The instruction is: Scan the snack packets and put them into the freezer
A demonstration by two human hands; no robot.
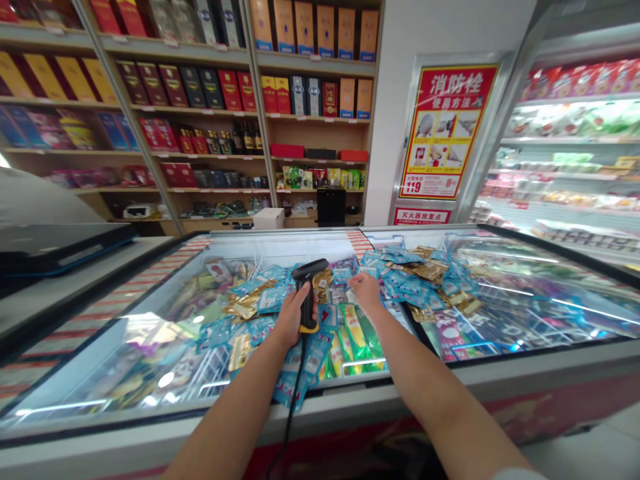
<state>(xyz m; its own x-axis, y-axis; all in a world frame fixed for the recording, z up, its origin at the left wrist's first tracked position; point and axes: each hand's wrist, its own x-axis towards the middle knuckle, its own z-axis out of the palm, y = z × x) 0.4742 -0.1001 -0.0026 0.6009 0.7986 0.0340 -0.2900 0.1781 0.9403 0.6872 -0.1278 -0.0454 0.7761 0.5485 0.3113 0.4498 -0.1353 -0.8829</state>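
Note:
My left hand (pixel 294 312) is wrapped round the handle of a black barcode scanner (pixel 309 270) with a yellow-orange base. Its head points away, over the freezer glass, and a black cable (pixel 295 400) hangs from it. To the right, my right hand (pixel 366 292) is closed, with a small blue packet (pixel 369 272) at its fingers; the fingers partly hide it. Loose blue and gold packets (pixel 270 300) lie around and under the scanner. Another heap of packets (pixel 415 273) spreads to the right of my right hand.
The packets lie on the glass lid of a chest freezer (pixel 450 373), with green and yellow packs (pixel 355 333) inside. Shelves of boxed goods (pixel 200 90) stand behind. A red fire-hydrant sign (pixel 447 133) hangs on the wall, and a lit display fridge (pixel 575 167) is at right.

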